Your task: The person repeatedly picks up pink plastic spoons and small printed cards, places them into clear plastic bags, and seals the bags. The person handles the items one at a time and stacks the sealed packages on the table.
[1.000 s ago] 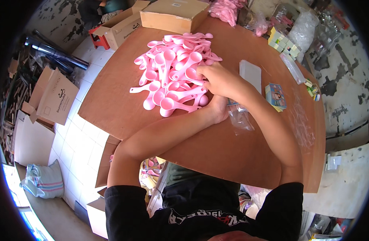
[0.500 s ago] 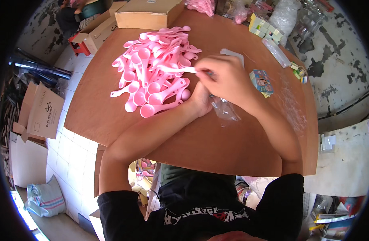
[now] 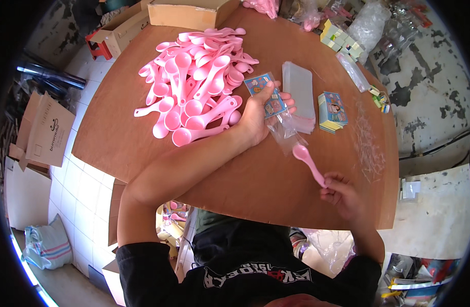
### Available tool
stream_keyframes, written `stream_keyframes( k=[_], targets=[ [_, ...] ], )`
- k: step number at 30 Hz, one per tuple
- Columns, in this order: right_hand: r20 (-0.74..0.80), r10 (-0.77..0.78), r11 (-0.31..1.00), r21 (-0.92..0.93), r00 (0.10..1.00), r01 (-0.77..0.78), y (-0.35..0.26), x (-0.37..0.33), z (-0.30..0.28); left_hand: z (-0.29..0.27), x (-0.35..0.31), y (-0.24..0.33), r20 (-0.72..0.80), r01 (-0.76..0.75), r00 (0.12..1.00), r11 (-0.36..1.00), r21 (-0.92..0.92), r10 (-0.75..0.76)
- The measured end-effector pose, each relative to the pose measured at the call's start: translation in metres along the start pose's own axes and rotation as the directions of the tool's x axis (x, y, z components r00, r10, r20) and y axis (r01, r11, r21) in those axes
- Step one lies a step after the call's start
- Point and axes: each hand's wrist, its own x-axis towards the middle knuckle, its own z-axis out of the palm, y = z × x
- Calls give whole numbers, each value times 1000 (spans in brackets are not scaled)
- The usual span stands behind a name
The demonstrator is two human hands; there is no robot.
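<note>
My left hand [image 3: 256, 115] holds a clear plastic bag [image 3: 287, 131] with a blue printed card [image 3: 273, 105] in it, thumb pressed on top. The bag's loose end points toward me. In my right hand [image 3: 343, 197] is a pink measuring spoon [image 3: 308, 162], pinched by the handle end. Its bowl lies close to the bag's end; whether they touch I cannot tell. Left of my left hand spreads a heap of pink measuring spoons [image 3: 194, 77]. Just beyond my fingers lies a stack of clear flat bags [image 3: 299, 89], with a stack of blue cards [image 3: 331, 111] to its right.
A cardboard box [image 3: 186, 15] stands at the brown table's [image 3: 245, 187] far edge. Small yellow-and-white boxes [image 3: 341, 40] and a clear plastic packet [image 3: 353, 70] lie at the far right. Thin plastic scraps [image 3: 369, 148] lie near the right edge. An open carton [image 3: 48, 130] sits on the floor at left.
My right hand has moved from beside my left hand down to the right, carrying a pink spoon. My left hand has turned, so the bag and card now show.
</note>
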Motion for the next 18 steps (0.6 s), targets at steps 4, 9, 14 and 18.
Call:
stream_keyframes(
  k=[4, 9, 14, 18],
  targets=[
    [68, -23, 998, 64, 997, 19, 5, 16, 31, 2, -4, -2, -10, 11, 1000, 1000, 3, -11],
    [77, -192, 980, 64, 978, 187, -8, 62, 64, -3, -4, -9, 62, -2, 998, 1000, 27, 0],
    [151, -425, 899, -38, 892, 435, -26, 70, 86, -1, -1, -14, 71, 22, 997, 999, 33, -25],
    [472, -796, 59, -562, 378, 825, -45, 77, 87, -2, -1, -14, 128, 43, 991, 999, 11, -44]
  ],
)
